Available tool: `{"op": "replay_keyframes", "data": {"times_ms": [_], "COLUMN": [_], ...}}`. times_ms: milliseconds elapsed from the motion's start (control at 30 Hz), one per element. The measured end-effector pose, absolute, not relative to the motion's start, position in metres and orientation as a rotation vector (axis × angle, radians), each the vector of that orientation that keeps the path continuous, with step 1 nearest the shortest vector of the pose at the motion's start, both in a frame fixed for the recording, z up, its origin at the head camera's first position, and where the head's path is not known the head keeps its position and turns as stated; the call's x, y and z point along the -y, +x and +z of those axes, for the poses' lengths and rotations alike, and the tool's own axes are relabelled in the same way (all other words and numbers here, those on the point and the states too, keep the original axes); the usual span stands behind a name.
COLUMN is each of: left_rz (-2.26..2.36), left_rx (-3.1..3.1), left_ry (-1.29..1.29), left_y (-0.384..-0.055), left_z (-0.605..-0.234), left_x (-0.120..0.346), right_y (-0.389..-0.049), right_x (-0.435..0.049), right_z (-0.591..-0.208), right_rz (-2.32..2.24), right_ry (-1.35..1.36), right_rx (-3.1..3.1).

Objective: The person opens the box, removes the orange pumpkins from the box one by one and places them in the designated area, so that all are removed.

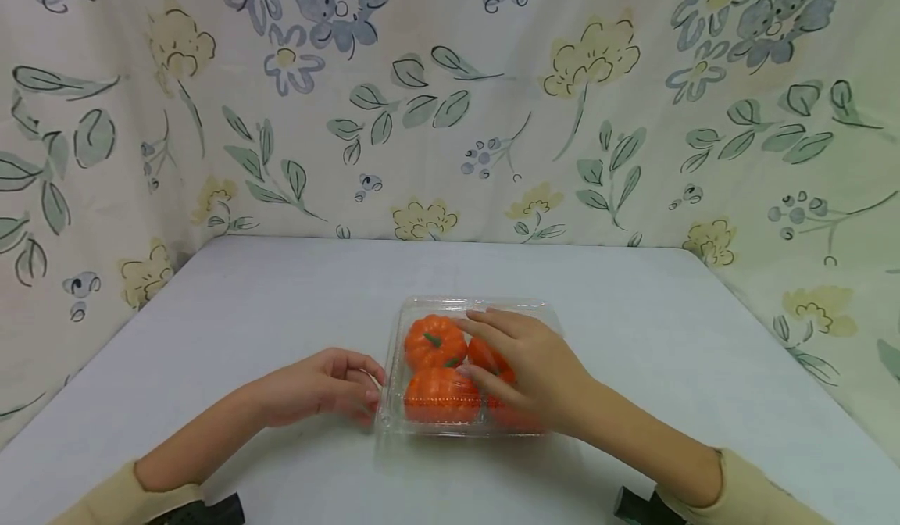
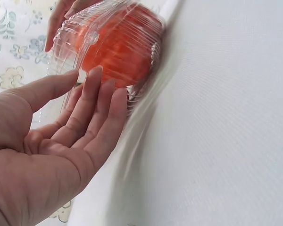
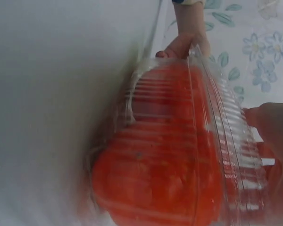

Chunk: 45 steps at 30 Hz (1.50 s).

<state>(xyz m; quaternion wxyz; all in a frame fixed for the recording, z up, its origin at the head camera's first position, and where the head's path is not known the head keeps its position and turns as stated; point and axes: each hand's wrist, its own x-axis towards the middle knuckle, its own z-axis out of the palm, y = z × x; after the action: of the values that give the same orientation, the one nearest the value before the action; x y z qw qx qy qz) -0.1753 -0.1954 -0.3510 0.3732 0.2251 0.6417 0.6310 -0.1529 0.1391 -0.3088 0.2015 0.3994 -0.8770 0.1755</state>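
Observation:
A clear plastic clamshell box [image 1: 464, 430] sits on the table, its lid down over several small orange pumpkins [image 1: 441, 394] with green stems. My left hand [image 1: 325, 388] is at the box's left edge, thumb and fingers loosely bent around the rim area; whether they touch it I cannot tell. In the left wrist view, the thumb and fingertips of this left hand [image 2: 70, 127] stand slightly apart beside the rim. Over the right part of the lid lies my right hand [image 1: 534, 361], fingers spread and fairly straight, hiding some pumpkins.
The white table [image 1: 302, 298] extends around the box. A floral curtain [image 1: 450, 142] hangs behind and along both sides of it. Dark wrist-camera parts [image 1: 643, 505] show at the sleeves near the bottom edge.

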Motion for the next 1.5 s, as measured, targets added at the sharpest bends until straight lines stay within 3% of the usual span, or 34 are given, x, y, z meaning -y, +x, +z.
{"op": "replay_keyframes", "data": {"times_ms": [367,700,1500], "left_rz": [1.591,1.534,1.563], "left_rx": [-1.437,-1.337,-1.327], "left_ry": [0.653,0.724,0.792], "left_y": [-0.174,-0.173,-0.169], "left_z": [-0.358,-0.362,-0.365], "left_x": [0.195,0.191,0.184], "right_y": [-0.143,-0.129,-0.127], "right_x": [-0.117,-0.106,-0.103], "right_z": [-0.322,-0.333,-0.334], "right_rz": [0.429,0.016,0.027], "right_ry": [1.217,1.147,1.14], "right_rx": [2.371,2.429,2.423]}}
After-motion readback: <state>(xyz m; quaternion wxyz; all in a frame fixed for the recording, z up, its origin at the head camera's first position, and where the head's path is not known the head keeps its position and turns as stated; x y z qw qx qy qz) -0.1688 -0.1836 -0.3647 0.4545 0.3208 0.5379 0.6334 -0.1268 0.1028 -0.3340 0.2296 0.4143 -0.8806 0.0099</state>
